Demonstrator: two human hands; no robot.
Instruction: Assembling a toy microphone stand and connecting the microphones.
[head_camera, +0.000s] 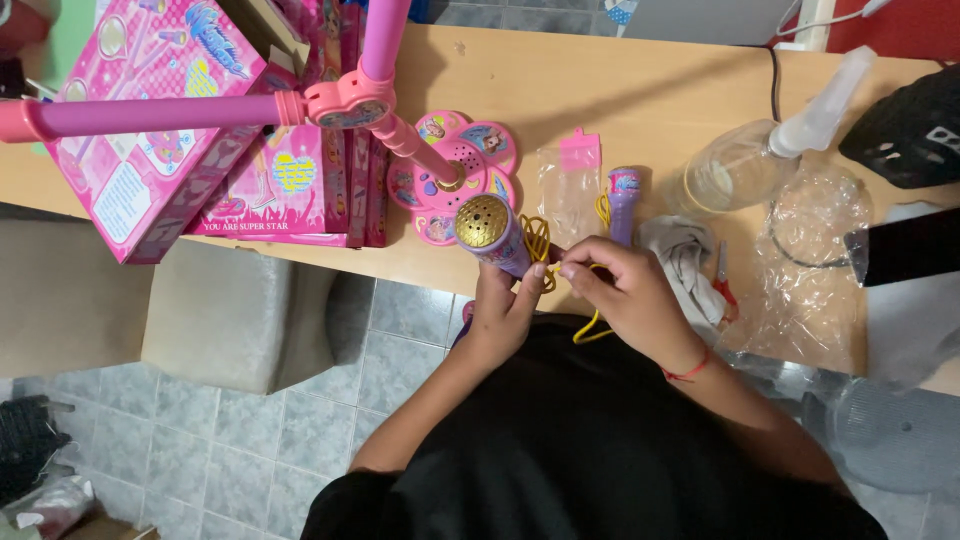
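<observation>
My left hand (500, 310) wraps the toy microphone (492, 234) over the table edge (400, 272), gold head up. Right hand (625, 290) fingertips pinch its yellow cord (540, 243). Light, rigid plastic, probably slick; cord limp, so grip the barrel.

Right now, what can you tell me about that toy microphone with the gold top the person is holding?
The purple plastic toy microphone with a gold perforated dome head looks glossy, with colourful printed decoration on its barrel. It is held above the near edge of the light wooden table, tilted, its head aimed up toward the camera. The left hand grips its lower barrel, hiding the base. A thin yellow cord loops beside it, and the right hand pinches that cord close to the handle.
</observation>
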